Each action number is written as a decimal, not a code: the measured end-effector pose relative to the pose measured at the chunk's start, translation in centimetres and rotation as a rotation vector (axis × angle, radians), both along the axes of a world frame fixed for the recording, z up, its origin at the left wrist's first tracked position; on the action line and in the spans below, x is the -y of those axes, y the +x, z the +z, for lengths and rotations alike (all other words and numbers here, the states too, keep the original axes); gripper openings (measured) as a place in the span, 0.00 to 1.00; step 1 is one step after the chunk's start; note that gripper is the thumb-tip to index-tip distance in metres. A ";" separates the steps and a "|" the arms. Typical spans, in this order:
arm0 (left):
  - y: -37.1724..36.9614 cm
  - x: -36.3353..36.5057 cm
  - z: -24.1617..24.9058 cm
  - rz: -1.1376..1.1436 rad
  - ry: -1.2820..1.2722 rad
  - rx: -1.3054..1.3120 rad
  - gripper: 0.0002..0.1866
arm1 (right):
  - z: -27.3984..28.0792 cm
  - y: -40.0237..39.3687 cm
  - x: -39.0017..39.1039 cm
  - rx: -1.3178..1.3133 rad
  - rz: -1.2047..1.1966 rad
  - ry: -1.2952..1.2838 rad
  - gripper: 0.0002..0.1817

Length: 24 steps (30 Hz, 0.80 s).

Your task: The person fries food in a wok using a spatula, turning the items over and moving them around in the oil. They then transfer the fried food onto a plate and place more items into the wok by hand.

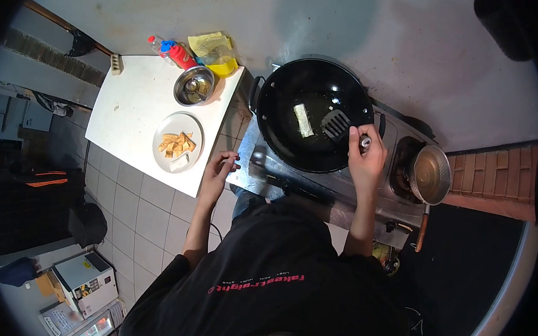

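My right hand [368, 157] is closed around the handle of a slotted spatula [335, 124], whose dark head rests inside a black wok [277, 138]. Just left of the spatula head, a pale rectangular piece of food [303, 121], perhaps tofu, lies in the oily bottom, and a tiny white bit sits above the head. My left hand [221, 166] hovers between the white table and the stove, fingers loosely bent and apart, with nothing seen in it. Nearest to it is a plate [164, 123] bearing browned pieces [175, 144] and one white piece [179, 163].
On the white table [125, 107] stand a metal bowl [194, 86], a red bottle with a blue cap [180, 56] and a yellow packet [217, 54]. A saucepan [430, 175] occupies the stove's right burner, its handle pointing toward me. A wall [411, 59] rises behind the stove.
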<state>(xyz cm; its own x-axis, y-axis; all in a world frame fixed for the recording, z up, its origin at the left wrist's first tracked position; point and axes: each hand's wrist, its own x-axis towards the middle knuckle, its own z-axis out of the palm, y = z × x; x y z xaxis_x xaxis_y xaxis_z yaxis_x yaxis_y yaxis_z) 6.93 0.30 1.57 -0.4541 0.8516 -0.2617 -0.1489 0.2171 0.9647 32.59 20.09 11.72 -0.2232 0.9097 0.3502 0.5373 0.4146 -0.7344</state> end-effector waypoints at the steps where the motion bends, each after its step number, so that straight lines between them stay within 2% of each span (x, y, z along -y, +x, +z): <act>1: 0.0 0.0 0.1 0.001 0.002 0.003 0.12 | -0.4 0.1 -0.1 -0.057 0.009 -0.098 0.09; 5: 0.1 -0.2 0.2 0.004 -0.003 0.000 0.12 | 0.1 0.2 0.0 -0.176 0.081 -0.308 0.07; 9: 0.2 -0.4 0.4 -0.003 0.000 0.004 0.12 | 0.7 0.3 -0.2 -0.171 0.120 -0.355 0.07; 14: 0.3 -0.5 0.7 0.007 -0.029 0.026 0.12 | 1.6 0.3 0.0 0.082 0.146 -0.086 0.10; 18: 0.0 -0.5 0.2 -0.038 0.007 -0.021 0.13 | 2.4 0.4 -0.8 0.150 0.155 -0.141 0.12; 22: 0.0 -0.6 1.2 -0.015 0.017 -0.016 0.12 | 4.5 0.8 -2.1 0.177 0.178 -0.105 0.13; 24: 0.0 -0.6 1.3 0.000 0.028 -0.013 0.12 | 5.2 0.8 -2.8 0.223 0.111 -0.034 0.13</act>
<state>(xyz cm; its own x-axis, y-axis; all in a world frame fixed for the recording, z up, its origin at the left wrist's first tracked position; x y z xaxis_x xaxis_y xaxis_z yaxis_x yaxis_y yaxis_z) 6.95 0.91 2.91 -0.4576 0.8584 -0.2319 -0.1365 0.1899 0.9723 33.39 22.90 16.89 -0.3906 0.8859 0.2503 0.6403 0.4568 -0.6175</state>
